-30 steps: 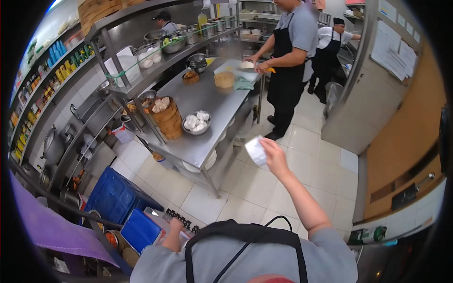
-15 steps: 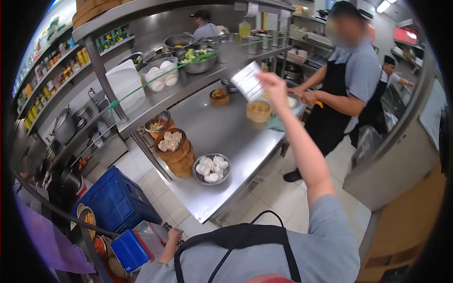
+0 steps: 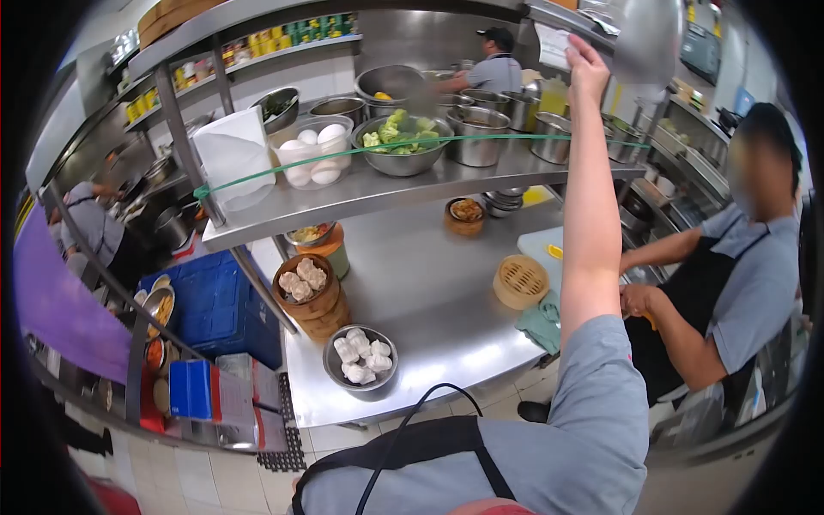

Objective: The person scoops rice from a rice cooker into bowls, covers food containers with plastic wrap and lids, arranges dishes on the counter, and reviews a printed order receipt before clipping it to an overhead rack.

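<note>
My right hand is raised high on a stretched arm, its fingers pinched on a white paper slip with printing on it. Both are at the top shelf's edge, beside other hanging papers; whether the slip touches the edge I cannot tell. My left hand is out of sight. Below, on the steel table, a metal bowl holds several white, bun-like pieces. Dumplings fill the top of a stack of bamboo steamers. A lidded bamboo steamer is farther right.
On the middle shelf are a tub of eggs, a bowl of green vegetables and several metal pots. A green string runs along it. A co-worker stands right, beside a green cloth. Blue crates sit left.
My right hand has gone up and right with the slip, to the top shelf's edge. My left hand has left the view. My view has turned, and the co-worker appears farther right.
</note>
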Available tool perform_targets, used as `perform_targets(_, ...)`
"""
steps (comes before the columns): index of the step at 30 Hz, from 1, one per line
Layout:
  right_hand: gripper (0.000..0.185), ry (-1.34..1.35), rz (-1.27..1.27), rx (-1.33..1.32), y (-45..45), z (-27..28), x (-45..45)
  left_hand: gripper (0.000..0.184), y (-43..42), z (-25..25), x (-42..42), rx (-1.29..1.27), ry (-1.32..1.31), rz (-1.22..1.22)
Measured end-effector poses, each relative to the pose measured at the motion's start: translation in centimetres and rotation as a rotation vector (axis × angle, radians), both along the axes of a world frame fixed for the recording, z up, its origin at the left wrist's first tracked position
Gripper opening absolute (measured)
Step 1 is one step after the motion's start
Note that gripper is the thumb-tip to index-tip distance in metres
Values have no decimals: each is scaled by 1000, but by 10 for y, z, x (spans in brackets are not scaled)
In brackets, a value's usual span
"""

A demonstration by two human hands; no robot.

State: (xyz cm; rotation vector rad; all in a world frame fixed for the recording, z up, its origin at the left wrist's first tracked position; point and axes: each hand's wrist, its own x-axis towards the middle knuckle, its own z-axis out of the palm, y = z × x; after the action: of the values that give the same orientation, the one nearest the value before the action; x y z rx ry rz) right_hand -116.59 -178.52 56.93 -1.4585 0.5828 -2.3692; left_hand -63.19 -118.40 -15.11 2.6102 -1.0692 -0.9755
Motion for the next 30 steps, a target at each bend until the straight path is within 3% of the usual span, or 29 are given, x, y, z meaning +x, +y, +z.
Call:
perform_targets(2, 24, 3, -35, -86, -11, 2, 5, 15, 25, 10, -33, -2, 94, 216)
perform_targets(4, 21, 59, -355, -122, -5, -6, 8, 15, 40, 23, -60, -29, 126, 300)
perform_targets(5, 21, 63, -535, -272, 5, -16, 11, 15, 46, 29, -70, -43, 134, 329)
perform_targets(9, 22, -297, -274, -288, 72, -61, 65, 15, 66, 50, -101, -145, 151, 455)
perform_targets(11, 22, -393, 86, -235, 121, -87, 130, 15, 82, 59, -111, -201, 150, 519)
perform_targets(16, 13, 161, 553, -72, 234, -207, 307, 15, 152, 74, -126, -352, 130, 708)
perform_targets(19, 11, 458, 916, 16, 346, -283, 401, 20, 221, 21, -118, -366, -48, 816)
perform_targets(21, 10, 560, 1166, 118, 432, -322, 446, 28, 258, 55, -127, -452, -21, 988)
perform_targets(24, 13, 900, 1253, -242, 548, -363, 505, 22, 346, 73, -137, -497, -58, 1200)
perform_targets(27, 14, 1091, 1526, -257, 658, -379, 549, 21, 432, 97, -159, -395, -161, 1433)
perform_targets(30, 14, 1070, 1617, -511, 734, -392, 596, 20, 493, 120, -165, -270, -233, 1603)
